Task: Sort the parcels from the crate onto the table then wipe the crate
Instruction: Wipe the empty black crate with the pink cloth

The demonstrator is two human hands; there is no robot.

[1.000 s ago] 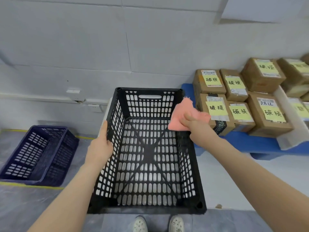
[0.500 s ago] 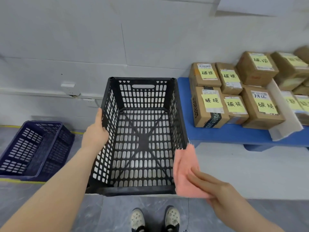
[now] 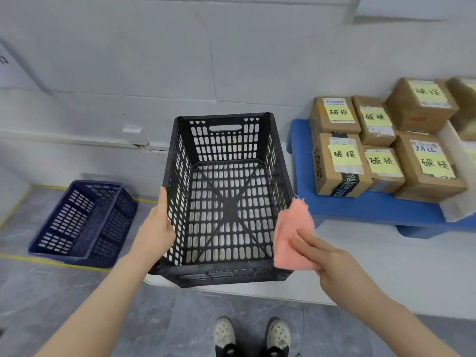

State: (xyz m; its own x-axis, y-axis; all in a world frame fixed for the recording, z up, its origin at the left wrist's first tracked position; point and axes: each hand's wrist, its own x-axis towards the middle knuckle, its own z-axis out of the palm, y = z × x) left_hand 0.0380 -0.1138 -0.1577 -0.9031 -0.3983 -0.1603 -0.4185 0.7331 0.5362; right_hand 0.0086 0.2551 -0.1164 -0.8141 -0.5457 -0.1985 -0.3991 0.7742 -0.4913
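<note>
White worktop (image 3: 386, 266) is carrying the black crate (image 3: 224, 145): left hand (image 3: 157, 228) is gripping its left wall, thumb along the rim, right hand (image 3: 342, 269) is pressing the pink cloth (image 3: 291, 235) onto the right wall with straight, close-set fingers (image 3: 309, 243)

Matt black plastic crate (image 3: 226, 202), fuzzy pink cloth (image 3: 291, 238), brown cardboard parcels (image 3: 340, 163).

My left arm reaches in from the lower left, and my left hand (image 3: 157, 228) grips the crate (image 3: 226, 275) by its left wall, thumb pointing up along the rim. My right hand (image 3: 334, 264) presses straight fingers (image 3: 306, 243) flat on the cloth (image 3: 288, 228) (thumb hidden).
</note>
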